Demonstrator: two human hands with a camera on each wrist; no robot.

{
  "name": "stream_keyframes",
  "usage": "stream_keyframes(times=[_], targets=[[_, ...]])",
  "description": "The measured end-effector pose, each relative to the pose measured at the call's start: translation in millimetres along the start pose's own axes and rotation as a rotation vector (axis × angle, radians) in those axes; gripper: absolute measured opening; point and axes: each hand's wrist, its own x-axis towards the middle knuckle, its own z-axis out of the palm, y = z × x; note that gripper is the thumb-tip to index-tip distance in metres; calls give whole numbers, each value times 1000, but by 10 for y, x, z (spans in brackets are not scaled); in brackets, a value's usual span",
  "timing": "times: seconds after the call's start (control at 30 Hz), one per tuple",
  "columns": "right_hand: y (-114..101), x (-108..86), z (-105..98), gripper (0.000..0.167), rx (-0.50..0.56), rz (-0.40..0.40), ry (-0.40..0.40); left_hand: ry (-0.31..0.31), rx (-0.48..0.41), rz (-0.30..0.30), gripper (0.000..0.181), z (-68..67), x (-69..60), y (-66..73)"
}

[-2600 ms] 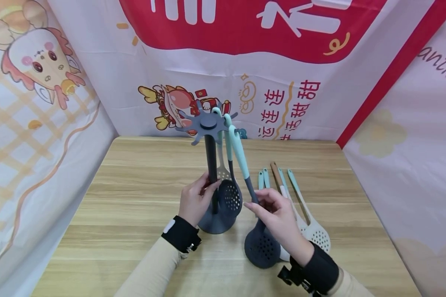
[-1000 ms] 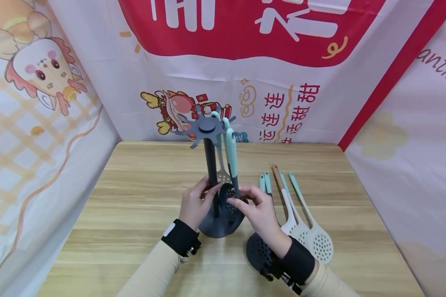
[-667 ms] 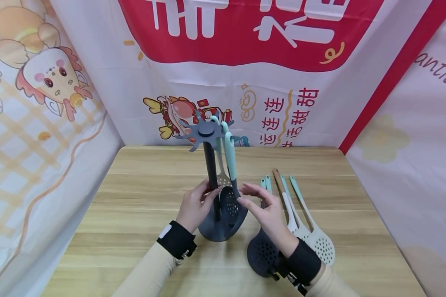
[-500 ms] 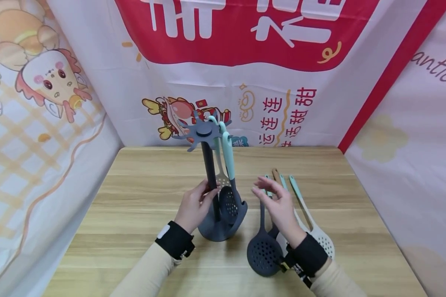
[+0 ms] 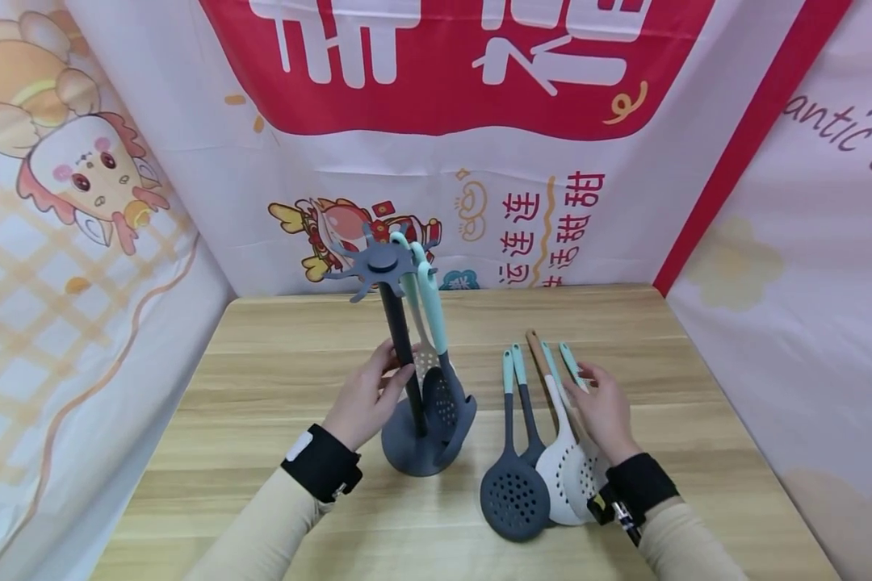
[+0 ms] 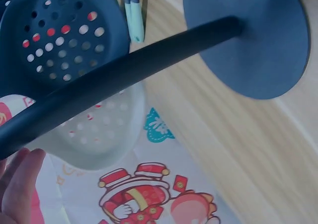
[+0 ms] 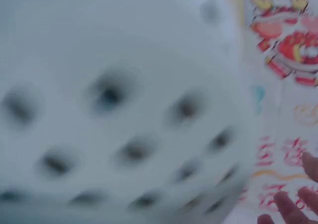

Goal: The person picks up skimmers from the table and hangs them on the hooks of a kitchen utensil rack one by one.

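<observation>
My left hand [image 5: 366,395] grips the black pole [image 5: 400,331] of the utensil stand, whose round base [image 5: 410,452] is on the table. Several mint-handled utensils hang on the right side of its hooked top [image 5: 383,260], among them a dark ladle [image 5: 461,415]. In the left wrist view, my fingertips [image 6: 25,179] are at the pole [image 6: 119,70]. My right hand [image 5: 606,411] has its thumb and fingers round the mint handle [image 5: 569,361] of the rightmost lying utensil; hand and wrist cover much of it. A white perforated head [image 7: 124,85] fills most of the right wrist view.
Left of my right hand lie a dark skimmer [image 5: 514,496], another dark utensil [image 5: 527,411], a brown-handled white one [image 5: 558,452] and a further white perforated one [image 5: 584,476]. Printed cloth [image 5: 378,161] hangs behind the wooden table [image 5: 262,363] and along both sides.
My right hand has let go of the dark ladle, which hangs on the stand, and has moved right to the rightmost handle. My left hand has stayed on the pole.
</observation>
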Motion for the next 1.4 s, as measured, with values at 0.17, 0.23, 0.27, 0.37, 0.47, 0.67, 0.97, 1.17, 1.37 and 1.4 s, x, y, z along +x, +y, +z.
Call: stream_keyframes(times=[0.17,0.23,0.27,0.37,0.47,0.67,0.97,1.17,1.37,1.4], targets=[[234,33,-19,54,-82,55,-20,-40,-27,65,47,-65,75,43],[307,40,-19,55,-108,78,-35,-58,-39,75,50,-82,100,57],[341,42,-20,55,-118,93,-45,-66,-43,75,49,-89,110,64],[418,41,-23,57,-140,126,-76,-94,-54,65,55,-114,129,81],[457,36,-21,58,-151,154,-98,-125,-70,60,62,-142,139,87],[497,51,-5,58,-166,158,-114,-148,-63,33,55,-180,176,100],[547,76,19,49,-192,164,-125,-64,29,97,41,-128,171,67],[550,76,26,44,-175,183,-122,9,66,136,36,-83,184,46],[537,55,20,43,-161,174,-106,80,81,159,34,-28,200,43],[540,55,20,43,-158,172,-103,90,84,162,33,-18,201,44]])
